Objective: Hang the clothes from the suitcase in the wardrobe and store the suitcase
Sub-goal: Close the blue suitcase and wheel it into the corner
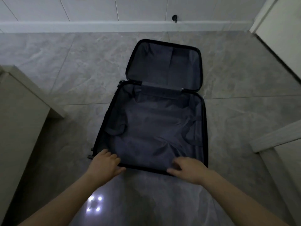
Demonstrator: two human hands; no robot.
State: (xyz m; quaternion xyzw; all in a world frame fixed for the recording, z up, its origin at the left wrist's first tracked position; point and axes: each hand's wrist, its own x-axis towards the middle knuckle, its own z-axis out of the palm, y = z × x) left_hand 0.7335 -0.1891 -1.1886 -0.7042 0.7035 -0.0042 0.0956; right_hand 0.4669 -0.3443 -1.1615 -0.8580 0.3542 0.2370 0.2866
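A patch of light glare (94, 203) is reflecting off the tiled floor (236, 82) at 6 o'clock, between the two forearms. Bare floor is lying open around the suitcase (153, 128) on all four sides. A pale cabinet (19, 115) is standing at 9 o'clock, with its corner near the suitcase's left edge. A ledge (276, 136) is jutting in at 3 o'clock.

The left hand (105, 163) is gripping the suitcase's near left corner, fingers curled over the rim and thumb lying along the outer edge. The right hand (185, 168) is resting on the near rim toward the right corner, fingers bent onto the grey lining, thumb on the rim. Whether the right hand is clamping the rim cannot be told. The hands are well apart.

The suitcase is lying open at centre, its lid (164, 66) spread flat toward 12 o'clock. Only creased lining is showing inside both halves; dim light is making details hard to read.

White panelling (114, 8) is running along 12 o'clock, carrying a small dark knob (174, 18).
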